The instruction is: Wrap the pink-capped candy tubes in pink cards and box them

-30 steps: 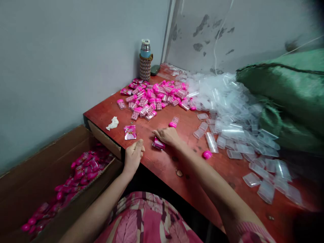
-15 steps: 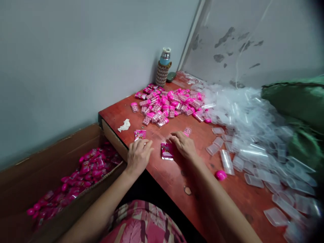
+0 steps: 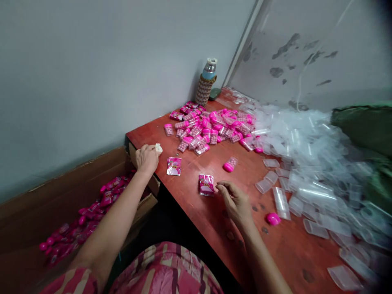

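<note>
At the table's left edge, my left hand [image 3: 147, 158] has its fingers closed on a crumpled white cloth [image 3: 158, 149]. My right hand [image 3: 234, 198] is just right of a flat pink packet [image 3: 206, 185], its fingers curled and apart, holding nothing. Another small stack of pink packets [image 3: 174, 166] lies between the hands, nearer the left one. Beyond my right hand lies a clear container with pink balls and a pink cap [image 3: 230, 164]. A loose pink cap [image 3: 273, 219] rests to the right of my right wrist.
Filled pink-capped containers [image 3: 211, 130] are heaped at the back of the red table [image 3: 196, 224]. A bottle in a knitted sleeve [image 3: 205, 87] stands behind them. Clear tubes [image 3: 318, 179] pile up at right, beside a green sack [image 3: 364, 126]. A cardboard box [image 3: 92, 173] holds pink packets [image 3: 94, 212].
My left hand has moved left from the packet stack to the white cloth and closed on it. My right hand has drawn back toward me, uncovering the filled container. The view has shifted slightly.
</note>
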`<state>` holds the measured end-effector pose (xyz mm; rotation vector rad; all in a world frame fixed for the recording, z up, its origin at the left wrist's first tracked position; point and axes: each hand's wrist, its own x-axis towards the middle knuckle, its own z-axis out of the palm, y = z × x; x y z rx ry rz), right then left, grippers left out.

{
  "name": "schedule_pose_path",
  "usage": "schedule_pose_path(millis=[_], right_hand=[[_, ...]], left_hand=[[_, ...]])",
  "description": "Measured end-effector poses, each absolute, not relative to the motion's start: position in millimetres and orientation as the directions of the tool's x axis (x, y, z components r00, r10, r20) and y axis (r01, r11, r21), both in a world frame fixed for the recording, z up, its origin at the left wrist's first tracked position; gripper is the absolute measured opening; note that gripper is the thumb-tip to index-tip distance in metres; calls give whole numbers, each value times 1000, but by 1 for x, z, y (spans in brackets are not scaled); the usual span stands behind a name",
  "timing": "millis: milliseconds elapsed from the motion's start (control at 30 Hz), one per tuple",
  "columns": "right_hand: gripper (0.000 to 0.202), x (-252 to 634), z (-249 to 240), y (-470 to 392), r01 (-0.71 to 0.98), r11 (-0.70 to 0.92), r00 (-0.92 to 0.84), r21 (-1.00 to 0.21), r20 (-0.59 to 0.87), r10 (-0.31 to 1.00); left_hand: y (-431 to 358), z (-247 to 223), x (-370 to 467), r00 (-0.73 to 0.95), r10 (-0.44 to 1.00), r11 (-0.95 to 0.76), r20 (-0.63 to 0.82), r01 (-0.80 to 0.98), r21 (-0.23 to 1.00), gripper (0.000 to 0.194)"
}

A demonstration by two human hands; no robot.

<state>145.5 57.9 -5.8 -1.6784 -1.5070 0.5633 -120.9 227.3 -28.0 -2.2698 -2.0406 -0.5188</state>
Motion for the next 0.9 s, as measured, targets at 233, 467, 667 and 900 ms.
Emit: schedule_pose_path(millis=[233, 467, 667, 900], right_hand=[[21, 153, -10, 43, 506, -26, 294, -862, 143, 945], [21, 153, -6, 40, 454, -18, 296, -891, 132, 946], [21, 153, -5, 34, 416, -29, 301, -909, 107, 948], [26, 139, -11, 58, 296, -31, 397, -955, 94, 913]], left_hand=[[183, -2, -84, 239, 829, -426, 506, 856, 293, 48], [118, -29, -6, 593, 726, -688, 348, 625, 370, 38], [117, -54, -4, 580, 734, -679, 354, 614, 402, 26], [112, -47, -6, 498, 720, -692, 483, 464, 553, 27]])
